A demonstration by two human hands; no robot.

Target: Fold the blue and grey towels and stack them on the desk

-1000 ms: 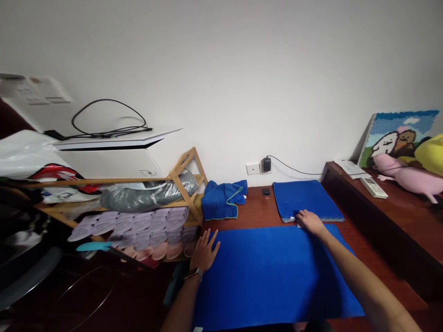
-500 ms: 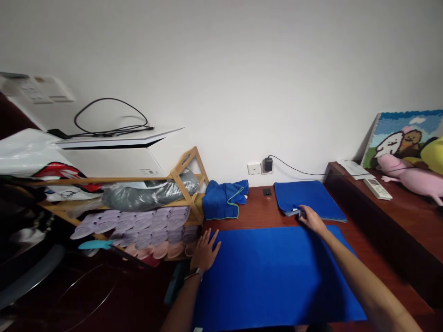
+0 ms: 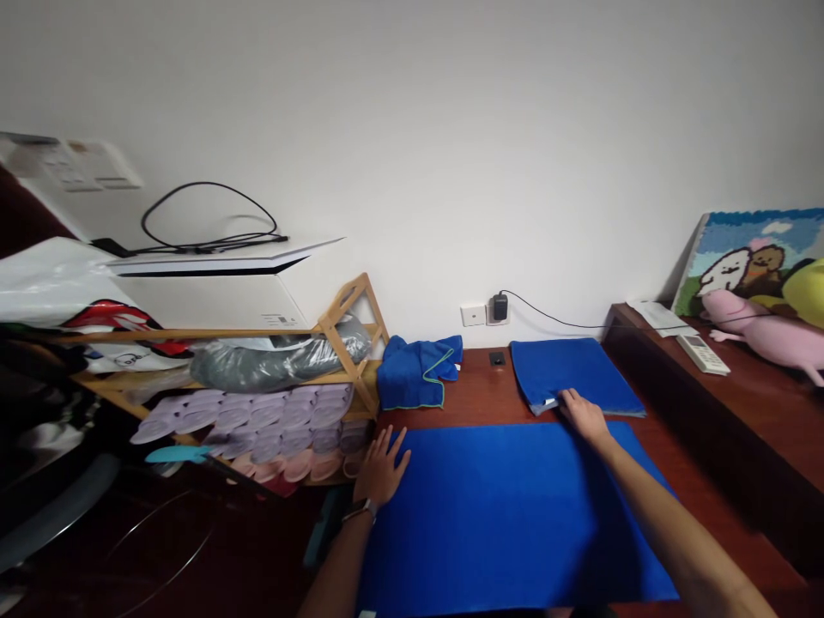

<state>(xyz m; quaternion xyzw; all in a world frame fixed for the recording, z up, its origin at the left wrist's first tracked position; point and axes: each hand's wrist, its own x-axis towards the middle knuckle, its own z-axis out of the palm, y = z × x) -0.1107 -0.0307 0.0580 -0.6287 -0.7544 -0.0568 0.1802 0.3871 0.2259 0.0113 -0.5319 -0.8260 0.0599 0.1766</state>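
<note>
A large blue cloth (image 3: 489, 506) lies spread flat on the reddish-brown table (image 3: 480, 390). My left hand (image 3: 381, 470) rests with fingers spread at its upper left corner, holding nothing. Behind the cloth's right part is a folded blue cloth stack (image 3: 579, 369) with a small white tag at its near edge. My right hand (image 3: 579, 414) pinches that near edge, its fingertips curled over it. Against the wall at the back left, a crumpled blue cloth (image 3: 412, 373) with a green border sits apart from both hands.
A wooden rack (image 3: 351, 343) with slippers (image 3: 251, 416) and a white box (image 3: 212, 296) stands left. A plug (image 3: 499, 305) with a cord is on the wall. At right, a raised ledge holds a remote (image 3: 703, 354), a pink plush toy (image 3: 760, 330) and a picture (image 3: 740, 262).
My right hand has shifted slightly right and nearer to me. The stack's near edge, lifted and bent before, now lies flatter. My left hand has stayed in place.
</note>
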